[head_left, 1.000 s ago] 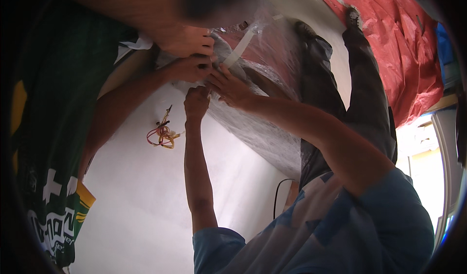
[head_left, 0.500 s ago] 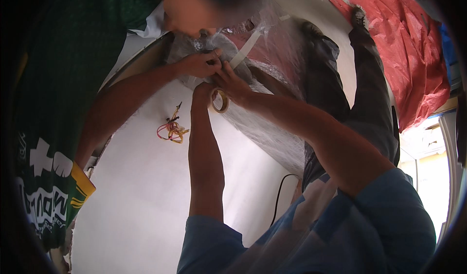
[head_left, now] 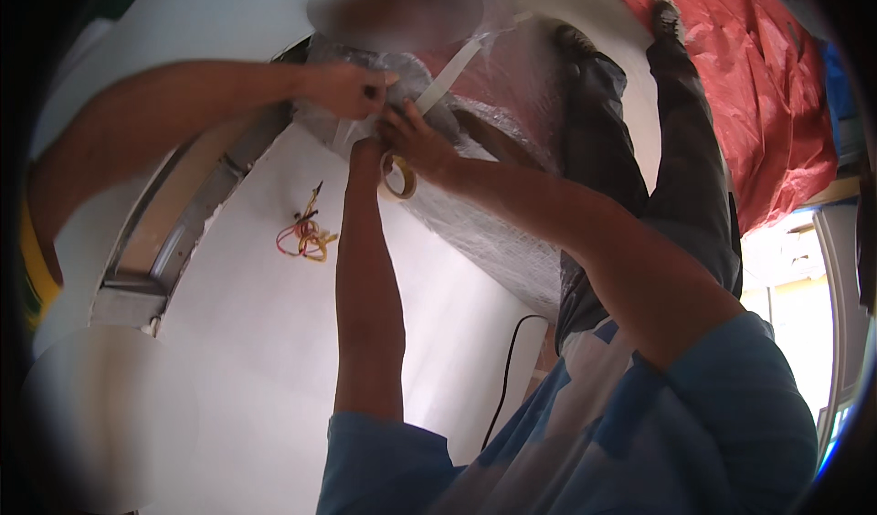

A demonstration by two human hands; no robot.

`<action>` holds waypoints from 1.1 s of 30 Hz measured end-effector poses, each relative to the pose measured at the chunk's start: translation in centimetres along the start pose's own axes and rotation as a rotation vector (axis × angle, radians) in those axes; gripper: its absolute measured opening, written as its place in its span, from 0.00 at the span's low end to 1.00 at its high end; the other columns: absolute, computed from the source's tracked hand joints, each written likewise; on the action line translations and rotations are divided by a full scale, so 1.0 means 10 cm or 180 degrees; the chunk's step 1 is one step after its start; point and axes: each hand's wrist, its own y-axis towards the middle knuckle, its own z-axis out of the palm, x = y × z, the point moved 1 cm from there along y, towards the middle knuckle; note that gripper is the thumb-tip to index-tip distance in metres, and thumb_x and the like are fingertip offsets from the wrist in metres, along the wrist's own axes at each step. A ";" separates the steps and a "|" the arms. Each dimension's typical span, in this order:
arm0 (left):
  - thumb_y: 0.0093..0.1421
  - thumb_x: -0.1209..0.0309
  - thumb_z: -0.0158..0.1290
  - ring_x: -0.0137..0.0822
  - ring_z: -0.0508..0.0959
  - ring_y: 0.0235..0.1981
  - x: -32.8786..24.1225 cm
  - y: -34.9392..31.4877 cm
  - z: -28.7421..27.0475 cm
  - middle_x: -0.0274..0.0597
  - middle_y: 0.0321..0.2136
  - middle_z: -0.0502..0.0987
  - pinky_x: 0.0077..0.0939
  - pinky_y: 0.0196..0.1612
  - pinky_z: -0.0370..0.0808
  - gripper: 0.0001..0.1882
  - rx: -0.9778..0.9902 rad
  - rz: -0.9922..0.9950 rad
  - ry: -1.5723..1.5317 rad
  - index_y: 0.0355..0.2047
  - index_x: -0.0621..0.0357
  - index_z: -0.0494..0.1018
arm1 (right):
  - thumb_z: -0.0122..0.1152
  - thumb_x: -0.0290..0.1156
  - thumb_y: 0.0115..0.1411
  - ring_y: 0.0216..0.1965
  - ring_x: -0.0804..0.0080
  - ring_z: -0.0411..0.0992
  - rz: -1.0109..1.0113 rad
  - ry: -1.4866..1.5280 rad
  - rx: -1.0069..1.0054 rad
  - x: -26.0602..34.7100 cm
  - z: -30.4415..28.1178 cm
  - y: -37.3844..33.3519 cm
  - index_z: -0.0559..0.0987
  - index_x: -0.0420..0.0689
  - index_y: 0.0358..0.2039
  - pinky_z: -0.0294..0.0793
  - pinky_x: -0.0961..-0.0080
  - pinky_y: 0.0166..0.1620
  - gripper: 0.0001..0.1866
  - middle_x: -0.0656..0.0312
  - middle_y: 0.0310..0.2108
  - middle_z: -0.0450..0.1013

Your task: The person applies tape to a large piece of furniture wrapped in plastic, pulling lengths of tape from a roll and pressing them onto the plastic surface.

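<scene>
My left hand (head_left: 368, 153) is closed beside a roll of tan tape (head_left: 400, 179), which hangs from its fingers; the fingertips are partly hidden. Close against it, my right hand (head_left: 418, 142) has its fingers bent in over clear plastic film (head_left: 493, 232), and what they pinch, if anything, is hidden. A pale strip of tape (head_left: 449, 78) runs up the film from my right fingers. Just above and left of my hands, a co-worker's closed hand (head_left: 347, 91) reaches in from the left.
A bundle of yellow and red wires (head_left: 307, 237) sticks out from the white panel (head_left: 247, 350). A recessed frame (head_left: 151, 259) runs along the panel's left edge. Red sheeting (head_left: 758, 85) covers the upper right, near a person's dark-trousered legs (head_left: 681, 149). A black cable (head_left: 509, 360) hangs lower down.
The co-worker's body has left the left side; only the arm reaches in, its hand drawn slightly left of mine. My hands and the tape roll appear a little further left and higher.
</scene>
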 end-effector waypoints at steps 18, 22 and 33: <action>0.64 0.63 0.59 0.22 0.66 0.14 -0.45 -1.46 0.53 0.32 0.19 0.71 0.19 0.16 0.62 0.14 -0.1312 -0.1813 -0.2220 0.39 0.63 0.78 | 0.50 0.45 0.68 0.77 0.48 0.32 -0.0649 0.0039 0.0500 -0.16 -0.25 -0.02 0.68 0.62 0.69 0.25 0.37 0.74 0.28 0.67 0.77 0.44; 0.64 0.66 0.57 0.21 0.65 0.14 -0.75 -1.73 0.59 0.33 0.20 0.72 0.19 0.15 0.59 0.14 -0.1677 -0.1425 -0.2050 0.44 0.66 0.77 | 0.50 0.46 0.69 0.77 0.50 0.35 -0.0754 0.0211 0.0581 -0.14 -0.34 0.11 0.73 0.61 0.65 0.24 0.37 0.73 0.25 0.65 0.75 0.51; 0.64 0.71 0.57 0.26 0.75 0.24 -2.76 -1.96 0.33 0.41 0.39 0.78 0.25 0.25 0.72 0.24 -0.1043 -0.0615 -0.2170 0.59 0.66 0.70 | 0.68 0.37 0.62 0.49 0.62 0.77 0.0305 0.5901 0.1088 -1.15 -1.37 -1.17 0.69 0.44 0.64 0.75 0.65 0.55 0.32 0.54 0.49 0.76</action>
